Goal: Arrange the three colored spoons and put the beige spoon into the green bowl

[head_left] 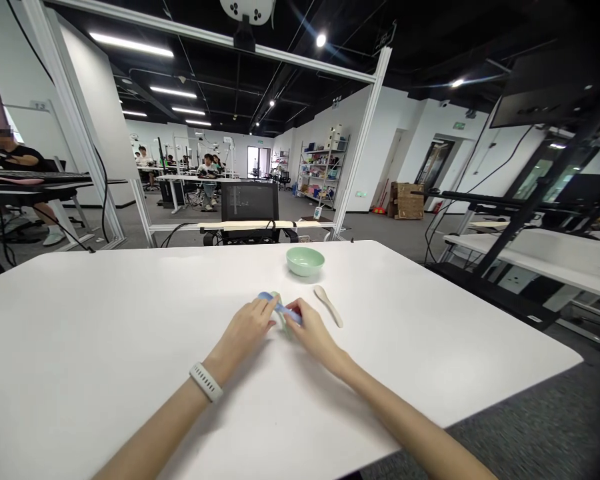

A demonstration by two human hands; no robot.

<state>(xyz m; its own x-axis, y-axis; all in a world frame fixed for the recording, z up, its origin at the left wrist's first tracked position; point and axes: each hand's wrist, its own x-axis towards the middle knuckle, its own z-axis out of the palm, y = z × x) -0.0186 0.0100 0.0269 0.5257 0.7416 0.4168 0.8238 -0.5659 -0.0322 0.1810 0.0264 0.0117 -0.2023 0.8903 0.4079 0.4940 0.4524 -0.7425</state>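
Pinching the blue spoon [283, 309] short of the table's [105, 307] far edge.
Your right hand [309, 328] grips its handle; your left hand [251, 324], hold unclear, touches it; slackness could drop it onto the green spoon [283, 325].

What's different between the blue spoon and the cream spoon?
The blue spoon is pinched by the right hand, while the cream spoon lies on the table, touched by neither hand. The blue spoon slants more crosswise; the cream spoon points more straight ahead. Both have their scooping ends toward the far left.
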